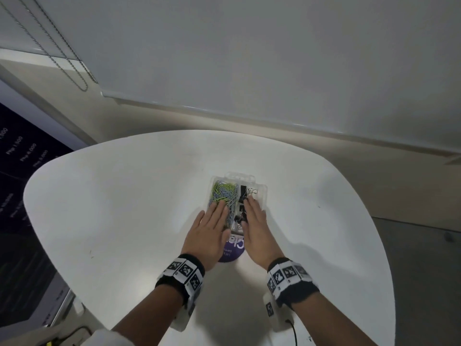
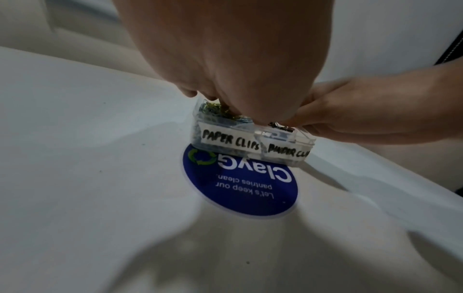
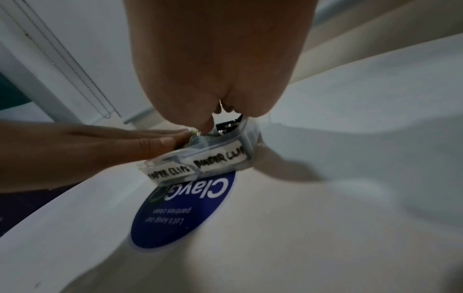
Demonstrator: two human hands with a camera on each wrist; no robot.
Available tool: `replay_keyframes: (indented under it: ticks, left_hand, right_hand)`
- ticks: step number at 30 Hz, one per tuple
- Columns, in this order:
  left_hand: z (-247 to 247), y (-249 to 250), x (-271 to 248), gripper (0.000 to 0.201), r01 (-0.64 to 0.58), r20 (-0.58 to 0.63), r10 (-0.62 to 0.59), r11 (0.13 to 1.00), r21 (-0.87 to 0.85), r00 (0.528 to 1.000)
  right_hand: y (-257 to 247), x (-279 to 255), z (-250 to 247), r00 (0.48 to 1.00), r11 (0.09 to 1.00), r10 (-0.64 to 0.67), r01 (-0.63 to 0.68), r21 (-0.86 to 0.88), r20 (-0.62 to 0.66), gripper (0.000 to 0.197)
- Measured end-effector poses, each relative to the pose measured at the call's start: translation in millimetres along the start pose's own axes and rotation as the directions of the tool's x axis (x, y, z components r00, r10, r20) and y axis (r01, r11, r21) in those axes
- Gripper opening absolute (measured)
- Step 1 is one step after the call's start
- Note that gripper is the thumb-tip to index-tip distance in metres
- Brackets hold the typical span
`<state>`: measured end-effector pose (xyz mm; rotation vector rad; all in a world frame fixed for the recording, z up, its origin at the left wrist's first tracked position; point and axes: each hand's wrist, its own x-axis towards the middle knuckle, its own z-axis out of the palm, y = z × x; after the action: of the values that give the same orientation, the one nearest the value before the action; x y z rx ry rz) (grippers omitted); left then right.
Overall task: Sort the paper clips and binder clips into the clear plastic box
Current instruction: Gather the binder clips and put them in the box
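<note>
Hands [image 1: 233,228] flat on clear box [image 2: 250,142]; labels "PAPER CLIPS" [image 2: 230,141], "BINDER CLIPS" [image 3: 220,161].

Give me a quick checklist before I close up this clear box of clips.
1. Green and blue paper clips in the compartment labelled PAPER CLIPS: ok.
2. Black binder clips in the compartment labelled BINDER CLIPS: ok.
3. Stray clips on the white round table: none seen, ok.
4. Clear plastic box sitting flat, partly on the blue round sticker: ok.
5. Left hand and right hand flat over the box, holding nothing: ok.
6. Lid latched: cannot tell.
</note>
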<state>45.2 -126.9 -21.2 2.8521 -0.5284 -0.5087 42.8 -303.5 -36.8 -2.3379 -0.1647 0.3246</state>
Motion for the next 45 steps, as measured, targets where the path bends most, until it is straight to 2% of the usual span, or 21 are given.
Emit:
replay_keyframes:
  ticks: [4, 7, 10, 13, 15, 17, 19, 22, 26, 28, 31, 37, 45]
  left_hand:
    - [-4, 0, 6, 0.059, 0.027, -0.044, -0.028, 1.000, -0.015, 0.999]
    - [-5, 2, 17, 0.058, -0.048, 0.035, 0.047, 0.998, 0.038, 0.998]
    - [-7, 0, 30, 0.062, -0.024, 0.061, 0.018, 0.994, 0.103, 0.998]
    - [-10, -6, 44, 0.056, 0.041, 0.051, -0.045, 0.995, 0.089, 0.998]
    - [-14, -6, 49, 0.057, 0.027, 0.014, -0.029, 0.995, 0.094, 0.999]
    - [-18, -2, 50, 0.057, -0.005, -0.022, 0.006, 0.998, 0.060, 1.000]
    - [-17, 1, 47, 0.056, -0.039, 0.006, 0.038, 0.997, 0.065, 0.999]
    - [-8, -6, 41, 0.058, -0.021, 0.043, 0.016, 0.994, 0.108, 0.999]
    - [-4, -12, 35, 0.054, -0.029, 0.010, 0.029, 0.999, 0.036, 1.000]
    - [0, -10, 29, 0.053, -0.062, 0.026, 0.063, 0.998, -0.017, 0.998]
    - [5, -10, 18, 0.056, -0.097, -0.003, 0.097, 0.995, -0.006, 0.995]
    - [23, -13, -16, 0.061, -0.078, -0.056, 0.075, 0.996, -0.052, 0.996]
    - [31, -19, -62, 0.065, -0.014, -0.011, 0.013, 0.999, -0.036, 1.000]
  right_hand:
    - [-10, 4, 0, 1.000, 0.988, 0.002, -0.005, -0.154, -0.019, 0.053]
    - [-13, 13, -2, 0.998, 0.949, 0.053, -0.045, -0.313, 0.017, 0.056]
    - [-12, 21, -4, 0.994, 0.908, 0.110, -0.092, -0.409, 0.020, 0.056]
    - [-13, 31, -11, 0.992, 0.909, 0.117, -0.122, -0.397, -0.038, 0.056]
    - [-13, 33, -11, 0.990, 0.914, 0.125, -0.139, -0.381, -0.060, 0.055]
    - [-13, 32, -8, 0.990, 0.920, 0.127, -0.138, -0.367, -0.056, 0.052]
    - [-11, 28, -3, 0.991, 0.922, 0.128, -0.134, -0.363, -0.039, 0.053]
    - [-4, 22, -1, 0.993, 0.924, 0.113, -0.112, -0.366, -0.017, 0.057]
    - [0, 10, -2, 0.997, 0.933, 0.078, -0.073, -0.353, 0.000, 0.056]
    - [1, 2, 1, 0.997, 0.939, 0.074, -0.068, -0.337, 0.004, 0.056]
    - [6, -8, 7, 0.999, 0.951, 0.052, -0.048, -0.305, 0.007, 0.057]
    - [6, -38, 20, 1.000, 0.960, 0.003, 0.002, -0.280, 0.016, 0.059]
    - [-8, -69, 47, 0.999, 0.964, -0.027, 0.032, -0.263, 0.022, 0.058]
